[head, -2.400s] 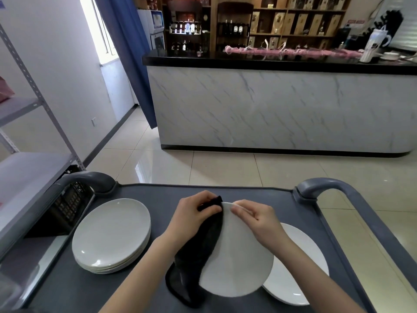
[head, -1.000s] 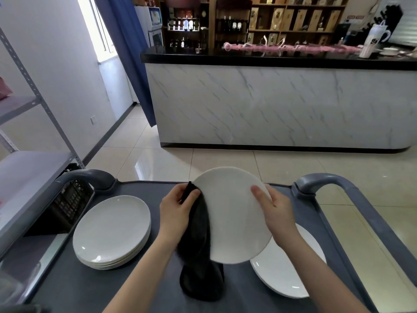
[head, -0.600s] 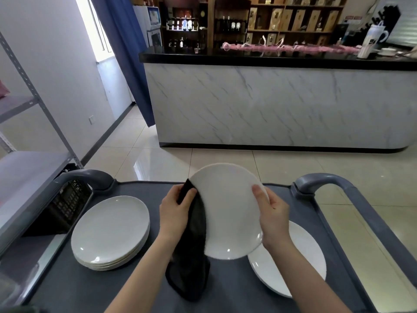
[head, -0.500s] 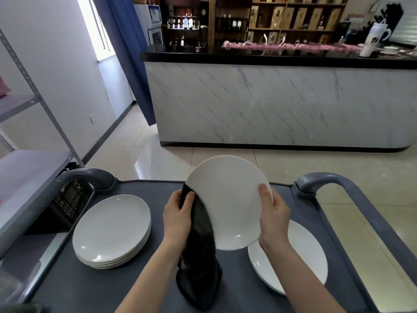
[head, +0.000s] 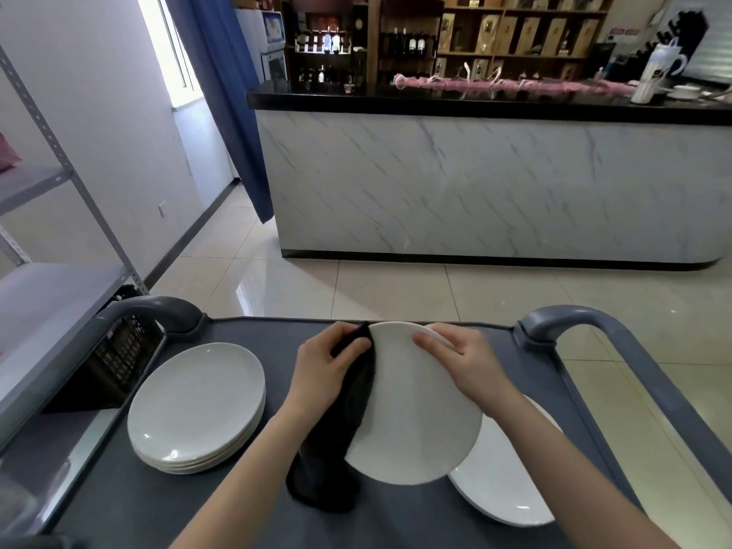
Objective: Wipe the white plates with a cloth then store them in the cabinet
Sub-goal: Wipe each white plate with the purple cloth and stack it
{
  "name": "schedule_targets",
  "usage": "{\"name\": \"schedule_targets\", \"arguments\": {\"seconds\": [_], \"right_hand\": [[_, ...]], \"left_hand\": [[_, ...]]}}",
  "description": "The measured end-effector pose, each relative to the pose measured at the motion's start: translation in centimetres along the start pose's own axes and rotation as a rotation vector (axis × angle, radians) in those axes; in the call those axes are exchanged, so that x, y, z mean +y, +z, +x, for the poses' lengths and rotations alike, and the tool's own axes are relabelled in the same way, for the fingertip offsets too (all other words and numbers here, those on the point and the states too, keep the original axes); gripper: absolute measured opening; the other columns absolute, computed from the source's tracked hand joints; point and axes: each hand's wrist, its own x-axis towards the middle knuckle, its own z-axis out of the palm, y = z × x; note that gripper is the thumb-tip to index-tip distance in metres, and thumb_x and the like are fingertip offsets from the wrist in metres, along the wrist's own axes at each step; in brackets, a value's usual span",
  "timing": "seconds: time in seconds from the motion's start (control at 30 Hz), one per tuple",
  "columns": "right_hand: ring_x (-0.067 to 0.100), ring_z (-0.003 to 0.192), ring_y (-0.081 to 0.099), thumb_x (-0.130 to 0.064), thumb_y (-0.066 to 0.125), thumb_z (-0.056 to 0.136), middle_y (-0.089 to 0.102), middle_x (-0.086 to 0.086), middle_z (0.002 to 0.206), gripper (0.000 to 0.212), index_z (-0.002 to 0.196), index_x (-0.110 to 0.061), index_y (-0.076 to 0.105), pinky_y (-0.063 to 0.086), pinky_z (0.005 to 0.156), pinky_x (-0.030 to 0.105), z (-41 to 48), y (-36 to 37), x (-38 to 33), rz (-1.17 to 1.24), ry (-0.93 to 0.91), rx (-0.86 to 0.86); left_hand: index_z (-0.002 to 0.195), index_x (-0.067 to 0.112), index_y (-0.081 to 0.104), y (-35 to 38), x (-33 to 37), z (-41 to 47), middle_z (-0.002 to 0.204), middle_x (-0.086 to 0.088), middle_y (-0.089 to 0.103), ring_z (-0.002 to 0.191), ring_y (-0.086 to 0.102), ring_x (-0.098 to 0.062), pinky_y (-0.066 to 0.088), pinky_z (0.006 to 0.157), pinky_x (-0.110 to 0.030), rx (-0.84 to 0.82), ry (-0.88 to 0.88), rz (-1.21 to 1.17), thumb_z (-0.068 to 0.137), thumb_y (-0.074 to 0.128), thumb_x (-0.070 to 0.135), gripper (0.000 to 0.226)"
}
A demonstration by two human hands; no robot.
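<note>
The camera on my head is looking forward and down, sitting close above my left hand, right hand and the cart.

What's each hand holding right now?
Left hand: grips the black cloth against the white plate.
Right hand: holds that plate by its far rim.

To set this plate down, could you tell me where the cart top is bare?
Bare: between the plate stack and the black cloth, and beyond the stack by the left handle. Crowded: right side, with a lone plate.
</note>
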Motion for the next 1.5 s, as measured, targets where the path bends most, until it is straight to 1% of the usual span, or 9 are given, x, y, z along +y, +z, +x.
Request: {"name": "schedule_targets", "arguments": {"seconds": [0.13,0.27,0.43,0.7,0.9,1.03,1.23,1.37,1.5], "right_hand": [[0.010,0.062,0.049,-0.034,0.064,0.095,0.056,0.000,0.067,0.032,0.077,-0.007,0.065,0.040,0.058,0.027,-1.0,1.3,0.7,0.259,0.108,0.335],[0.000,0.065,0.065,-0.038,0.064,0.094,0.073,-0.013,0.074,0.021,0.079,-0.032,0.076,0.051,0.055,0.015,-1.2,3.2,0.6,0.545,0.280,0.651],[-0.002,0.068,0.065,-0.037,0.060,0.097,0.074,-0.013,0.077,0.022,0.080,-0.039,0.075,0.052,0.059,0.017,-1.3,1.5,0.9,0.377,0.212,0.534],[0.000,0.063,0.051,-0.036,0.062,0.096,0.058,-0.017,0.064,0.024,0.073,-0.037,0.068,0.037,0.059,0.015,0.3,-1.0,-0.6,-0.054,-0.024,0.010],[0.006,0.059,0.047,-0.037,0.064,0.093,0.055,-0.007,0.063,0.032,0.073,-0.011,0.064,0.040,0.056,0.021,-0.6,1.4,0.3,0.248,0.079,0.432],[0.001,0.063,0.061,-0.036,0.061,0.097,0.070,-0.013,0.069,0.028,0.073,-0.028,0.074,0.051,0.056,0.017,-1.1,3.2,0.4,0.551,0.270,0.641],[0.011,0.068,0.066,-0.039,0.068,0.090,0.074,0.000,0.081,0.006,0.091,-0.035,0.064,0.051,0.057,0.024,-0.3,-1.1,-0.3,0.190,0.120,0.206],[0.008,0.075,0.069,-0.038,0.070,0.089,0.075,-0.006,0.087,0.008,0.096,-0.038,0.068,0.053,0.063,0.022,1.5,-1.7,-1.7,-0.033,0.079,-0.192],[0.008,0.075,0.060,-0.031,0.061,0.097,0.068,0.009,0.082,0.018,0.092,-0.018,0.073,0.044,0.068,0.029,1.3,-0.4,-1.1,-0.052,0.035,-0.199]], "left_hand": [[0.089,0.037,0.063,0.1,-0.5,-0.1,0.082,0.021,0.069,0.083,0.060,0.011,0.041,0.070,-0.004,0.189,-0.106,-0.018,0.093,0.064,0.027,0.010],[0.086,0.041,0.054,1.8,-1.0,-1.4,0.086,0.025,0.063,0.082,0.053,0.022,0.038,0.067,-0.002,0.341,-0.245,-0.084,0.098,0.055,0.031,0.015],[0.087,0.038,0.060,0.9,-1.1,-0.4,0.083,0.025,0.068,0.081,0.060,0.010,0.040,0.067,-0.004,0.276,-0.155,-0.110,0.095,0.061,0.024,0.016],[0.082,0.040,0.061,-0.4,1.1,1.7,0.080,0.020,0.067,0.078,0.060,0.004,0.040,0.070,-0.006,-0.124,0.083,0.098,0.090,0.068,0.024,0.019],[0.088,0.038,0.061,0.2,-0.9,0.7,0.084,0.021,0.068,0.084,0.062,0.003,0.043,0.072,-0.011,0.185,-0.092,-0.058,0.093,0.064,0.028,0.012],[0.092,0.032,0.063,1.0,-2.3,-0.7,0.086,0.010,0.071,0.089,0.065,-0.012,0.050,0.079,-0.026,0.250,-0.271,-0.246,0.096,0.061,0.023,0.009],[0.094,0.031,0.066,-0.4,-1.7,-0.6,0.091,0.013,0.072,0.089,0.066,-0.005,0.050,0.080,-0.021,0.218,-0.152,-0.220,0.096,0.060,0.020,0.013],[0.091,0.034,0.066,-0.8,-0.1,0.2,0.087,0.019,0.069,0.085,0.063,0.001,0.045,0.076,-0.011,-0.047,0.034,0.011,0.094,0.063,0.021,0.014],[0.090,0.029,0.067,-0.5,-0.1,0.3,0.084,0.016,0.069,0.083,0.063,-0.002,0.046,0.074,-0.014,-0.108,0.042,0.055,0.093,0.064,0.023,0.008]]}}
